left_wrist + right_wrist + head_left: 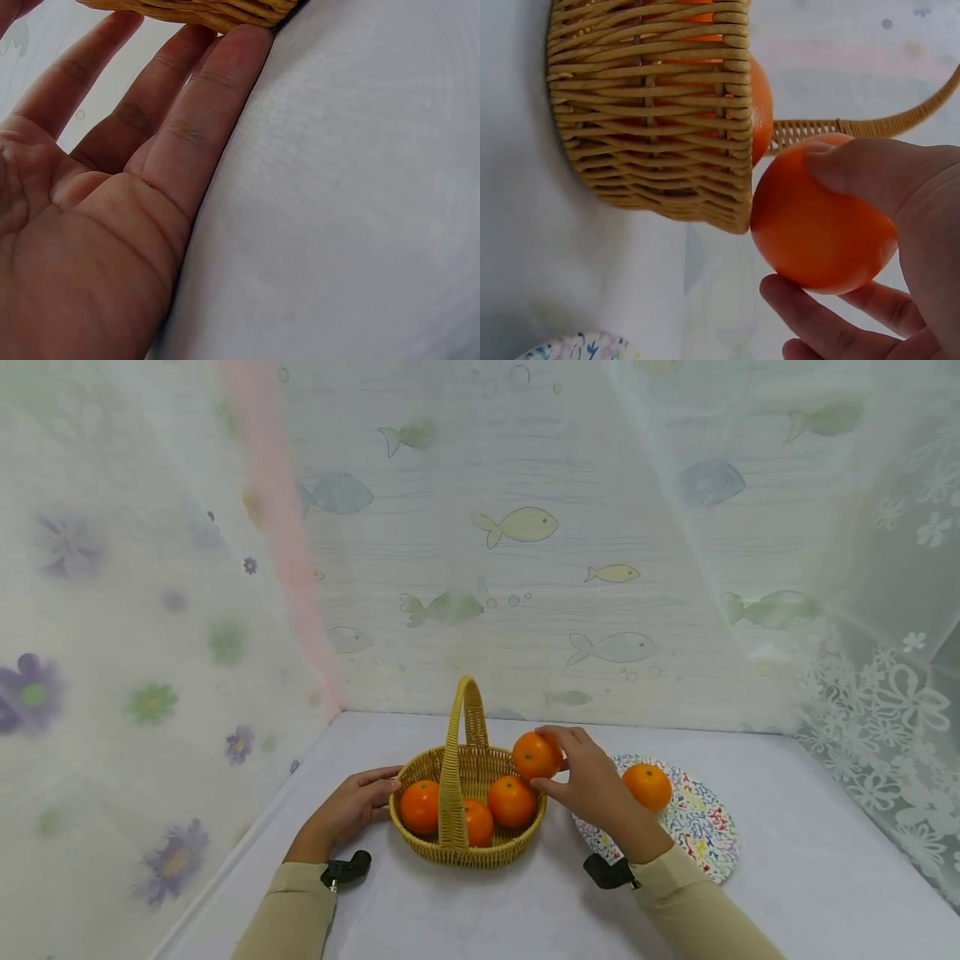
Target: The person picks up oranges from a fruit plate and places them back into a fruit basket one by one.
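Note:
A yellow wicker basket (468,857) with a tall arched handle stands on the table, with several oranges in it, among them one orange (512,802) at the right. My right hand (592,781) holds another orange (537,755) at the basket's right rim, thumb on one side and fingers on the other; in the right wrist view this orange (821,217) appears right beside the rim. At the basket's left side my left hand (356,806) touches the wicker. The left wrist view shows its fingers (199,112) extended, tips against the basket's lower side (217,13).
To the right, partly behind my right forearm, lies a round plate (712,835) with a colourful pattern, bearing one orange (647,787). A white cloth covers the table (480,918). Hanging curtains (525,568) printed with fish and flowers enclose the back and sides.

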{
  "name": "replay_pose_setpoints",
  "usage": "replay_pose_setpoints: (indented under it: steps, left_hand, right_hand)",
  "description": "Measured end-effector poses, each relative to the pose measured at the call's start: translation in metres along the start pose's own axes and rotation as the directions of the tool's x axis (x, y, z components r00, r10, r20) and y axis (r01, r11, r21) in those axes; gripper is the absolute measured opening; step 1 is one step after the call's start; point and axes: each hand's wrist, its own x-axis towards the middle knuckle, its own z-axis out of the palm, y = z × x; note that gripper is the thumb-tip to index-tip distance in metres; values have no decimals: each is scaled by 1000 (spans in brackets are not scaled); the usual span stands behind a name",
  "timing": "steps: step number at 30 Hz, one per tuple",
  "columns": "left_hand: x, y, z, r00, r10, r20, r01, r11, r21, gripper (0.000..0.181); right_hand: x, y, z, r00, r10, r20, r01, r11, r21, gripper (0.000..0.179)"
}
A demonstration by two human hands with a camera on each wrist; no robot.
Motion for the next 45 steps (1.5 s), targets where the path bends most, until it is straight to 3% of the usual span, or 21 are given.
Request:
replay_pose_setpoints:
  steps: [11, 23, 31, 45]
  left_hand:
    - [-2, 3, 2, 999, -21, -32, 21, 1000, -9, 60]
    - [-3, 5, 1, 1000, -10, -3, 10, 1000, 3, 61]
    - [-3, 4, 1, 1000, -8, 8, 8, 1000, -3, 61]
    - [-1, 3, -1, 1000, -12, 5, 12, 1000, -12, 62]
  right_hand:
    - [21, -27, 16, 998, -3, 65, 3, 1000, -2, 74]
    - [31, -51, 46, 986, 11, 166, -14, 1000, 16, 74]
    - [34, -58, 55, 968, 32, 251, -56, 994, 89, 72]
    - [37, -58, 65, 954, 62, 294, -86, 994, 70, 69]
